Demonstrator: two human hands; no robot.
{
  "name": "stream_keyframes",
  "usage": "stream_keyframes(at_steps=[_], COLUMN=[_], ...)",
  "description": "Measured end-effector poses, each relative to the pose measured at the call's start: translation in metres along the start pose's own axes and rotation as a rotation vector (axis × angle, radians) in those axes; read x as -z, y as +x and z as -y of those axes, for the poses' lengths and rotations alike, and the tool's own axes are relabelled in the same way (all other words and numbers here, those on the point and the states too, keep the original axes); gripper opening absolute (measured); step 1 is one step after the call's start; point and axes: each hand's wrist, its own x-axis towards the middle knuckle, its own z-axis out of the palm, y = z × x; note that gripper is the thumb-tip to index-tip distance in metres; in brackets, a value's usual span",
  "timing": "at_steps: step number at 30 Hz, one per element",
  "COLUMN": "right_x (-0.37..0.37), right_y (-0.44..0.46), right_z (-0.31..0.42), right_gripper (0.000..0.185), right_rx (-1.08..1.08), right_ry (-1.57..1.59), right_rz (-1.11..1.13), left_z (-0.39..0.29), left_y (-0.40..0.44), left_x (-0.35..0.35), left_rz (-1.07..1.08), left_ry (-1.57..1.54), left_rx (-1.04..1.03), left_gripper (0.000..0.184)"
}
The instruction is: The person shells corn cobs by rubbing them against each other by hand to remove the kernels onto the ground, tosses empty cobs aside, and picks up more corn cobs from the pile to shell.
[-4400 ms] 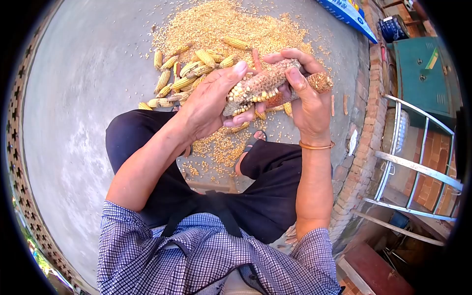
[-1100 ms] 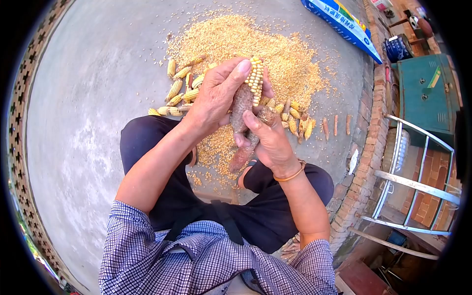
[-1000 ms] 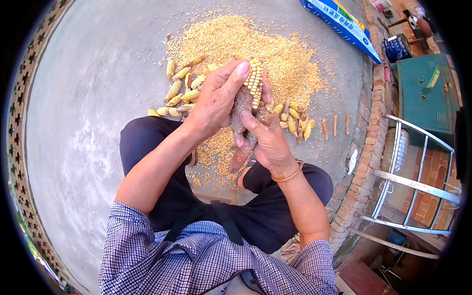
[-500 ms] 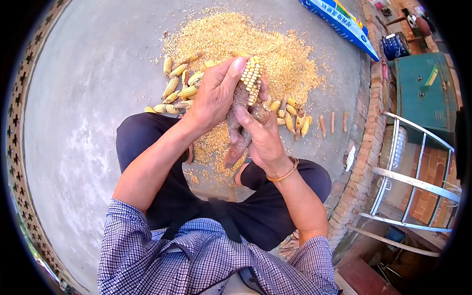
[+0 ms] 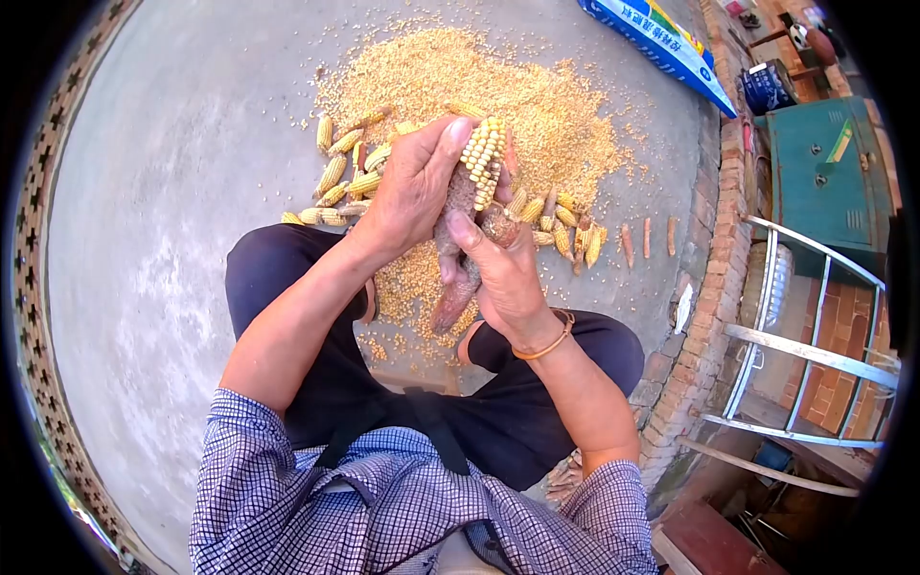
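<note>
Between my hands, in front of my knees, is a partly shelled ear of corn (image 5: 485, 158); yellow kernels cover its upper side and the rest is bare. My left hand (image 5: 414, 177) is closed around it, thumb along the kernels' edge. My right hand (image 5: 503, 273) wraps round a bare reddish corn cob (image 5: 455, 302), whose end sticks out below the palm, with the thumb pressed against the ear's bare side. Fingers hide where ear and cob meet. Beneath lies a pile of loose kernels (image 5: 441, 77).
Several corn ears (image 5: 331, 175) lie left of the pile, and more ears (image 5: 565, 225) lie right. A few bare cobs (image 5: 647, 238) rest beyond. A blue-white sack (image 5: 661, 53), brick edging (image 5: 714, 259), metal frame (image 5: 805, 350) and green cabinet (image 5: 815, 182) stand at the right.
My right thumb has moved slightly up and left along the ear. The ear and the cob have shifted a little down and left. Both hands keep their hold.
</note>
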Motion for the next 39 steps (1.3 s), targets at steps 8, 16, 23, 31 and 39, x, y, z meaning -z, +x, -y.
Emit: stream_keyframes(at_steps=[8, 16, 23, 31, 39], right_x=[0.013, 0.033, 0.047, 0.045, 0.048], right_y=[0.005, 0.012, 0.016, 0.023, 0.026], right_z=[-0.002, 0.004, 0.048, 0.052, 0.031], right_gripper=[0.013, 0.019, 0.02, 0.037, 0.031], right_rx=[0.041, 0.021, 0.28, 0.883, 0.715], right_ry=[-0.017, -0.24, -0.569, -1.319, -1.473], right_rz=[-0.031, -0.068, -0.376, -0.105, -0.198], left_z=[0.004, -0.002, 0.012, 0.024, 0.047], left_y=[-0.001, -0.008, -0.005, -0.011, -0.014], left_x=[0.001, 0.0, 0.006, -0.004, 0.004], left_rz=[-0.059, 0.182, 0.038, 0.167, 0.24], left_ry=[0.057, 0.249, 0.583, 0.789, 1.086], left_rx=[0.15, 0.177, 0.113, 0.123, -0.15], left_gripper=[0.053, 0.036, 0.026, 0.027, 0.021])
